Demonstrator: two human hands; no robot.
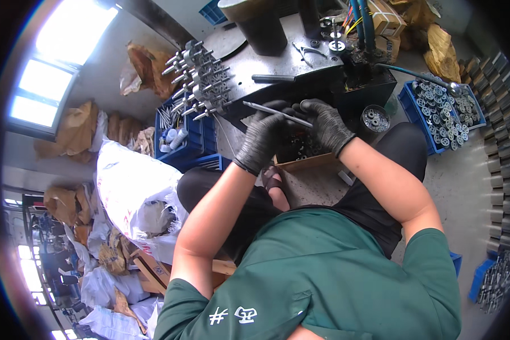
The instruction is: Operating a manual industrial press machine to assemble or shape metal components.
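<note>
Between hands [260,137] [327,127] slants a slim grey rod [292,118].

Green on top, black below!
Here's a short-sleeved green shirt [345,266] with white markings [232,315], black trousers [407,153], a dark strapped sandal [272,178], and wrinkled black gloves [330,129] covering both hands [260,139]!

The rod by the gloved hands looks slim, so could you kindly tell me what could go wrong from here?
The rod could slip from the left hand, since one end juts out free, and might land in the box below.
If it falls, it might strike the foot, whose sandal looks open.
The bar, lying near the edge of the table, could roll off if bumped.
</note>
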